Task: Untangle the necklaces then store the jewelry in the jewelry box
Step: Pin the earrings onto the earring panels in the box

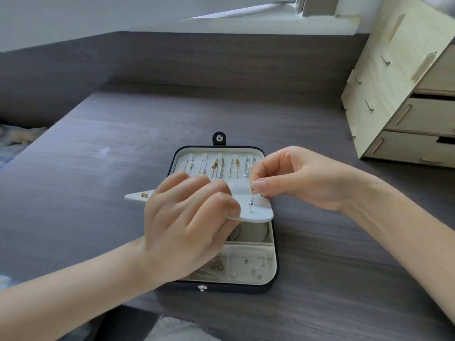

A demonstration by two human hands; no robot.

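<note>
hands working at the earring panel

the jewelry box [275, 267] is lying on the grey table [123, 143] with its lid laid back and the necklaces [221, 166] hanging in a row inside the lid. the left hand [187, 217] is gripping the white earring panel [258, 212] with curled fingers, holding it tilted above the tray. the right hand [295, 178] is pinching a small gold earring [254, 191] between thumb and forefinger at the panel's far edge.

A home, likely a bedroom: grey wood-grain tabletop [118, 134] under a window [248, 9], a plywood drawer unit [403, 94] beyond the right hand [295, 178], rumpled bedding [17, 141] left of the left hand [187, 217].
</note>
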